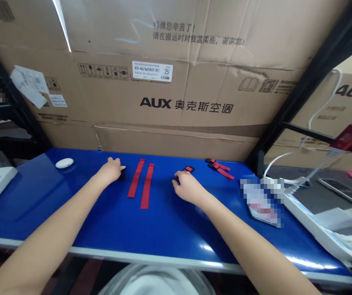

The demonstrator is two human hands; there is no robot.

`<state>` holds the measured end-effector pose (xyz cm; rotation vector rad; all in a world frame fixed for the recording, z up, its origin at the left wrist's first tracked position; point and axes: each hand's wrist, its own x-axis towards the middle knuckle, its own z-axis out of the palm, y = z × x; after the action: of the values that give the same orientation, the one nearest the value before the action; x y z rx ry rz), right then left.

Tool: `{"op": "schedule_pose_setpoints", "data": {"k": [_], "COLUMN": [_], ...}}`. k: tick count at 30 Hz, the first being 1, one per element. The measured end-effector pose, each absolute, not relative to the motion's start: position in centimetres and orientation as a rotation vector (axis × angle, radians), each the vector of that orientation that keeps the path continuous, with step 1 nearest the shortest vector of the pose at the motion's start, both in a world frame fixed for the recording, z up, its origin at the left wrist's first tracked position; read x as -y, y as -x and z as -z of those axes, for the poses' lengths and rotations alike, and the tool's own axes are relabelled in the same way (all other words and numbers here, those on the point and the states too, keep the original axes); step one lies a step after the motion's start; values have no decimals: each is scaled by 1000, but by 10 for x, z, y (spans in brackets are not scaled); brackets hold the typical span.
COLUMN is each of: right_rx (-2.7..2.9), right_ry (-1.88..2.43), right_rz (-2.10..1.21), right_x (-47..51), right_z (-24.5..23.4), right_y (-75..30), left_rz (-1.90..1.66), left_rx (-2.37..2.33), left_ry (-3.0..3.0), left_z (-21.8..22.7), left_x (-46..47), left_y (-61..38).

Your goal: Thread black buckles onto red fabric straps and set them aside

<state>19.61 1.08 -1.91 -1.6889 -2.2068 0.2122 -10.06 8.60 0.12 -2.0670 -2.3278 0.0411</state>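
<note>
Two red straps [141, 183] lie side by side on the blue table [163, 229], running away from me. My left hand [111, 171] rests just left of them, fingers curled over a small black piece [122, 177]. My right hand [186, 186] sits to their right, closed on a small red and black strap piece [189, 169] that sticks out past the fingers. Another red strap with a black buckle [220, 168] lies further right, near the back edge.
A large AUX cardboard box [176, 82] stands along the table's back. A white oval object [64, 163] lies at the back left. At the right are a blurred card [262, 203], a white tray [323, 229] and white cables. A black frame post [286, 119] slants at the right.
</note>
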Motion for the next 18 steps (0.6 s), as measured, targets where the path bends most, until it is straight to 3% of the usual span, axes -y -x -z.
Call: {"op": "schedule_pose_setpoints", "data": {"k": [8,12,18], "right_rx": [2175,2171,2081], "right_ry": [1761,1723,1484], "right_rz": [-73,-163,-453], "right_x": [-49,-54,-42], "right_z": [31,30,27], "right_y": [-246,-256,-229], "left_rz": [-197,103,562], "left_rx": [2289,2053,1392], "left_ry": [2058,2078,2584], "left_z": [-13,-14,12], "left_x": [-58,-41,-30], "left_y": [89,65,17]}}
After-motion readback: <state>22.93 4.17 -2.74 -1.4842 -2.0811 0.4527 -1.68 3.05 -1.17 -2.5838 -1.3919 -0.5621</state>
